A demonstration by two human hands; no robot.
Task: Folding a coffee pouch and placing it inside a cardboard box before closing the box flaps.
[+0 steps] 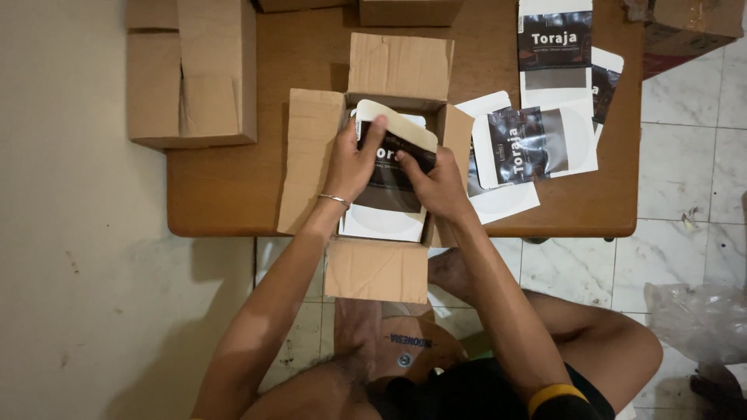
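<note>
We hold a black-and-white pouch (pixel 393 155) inside the open cardboard box (pixel 311 155) on the desk (pixel 226 187). Our left hand (pixel 352 163) and right hand (pixel 437 185) each pinch it by an edge, fingers closed on it.

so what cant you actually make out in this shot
- Inside of the open box, head view: the pouch and both hands cover it, so the count of pouches inside is hidden.
- Left hand and right hand: the grip's underside is hidden behind the pouch.
- Boxes at the top edge: cut off by the frame.
- Plastic bag at right: contents too dim to tell.
</note>
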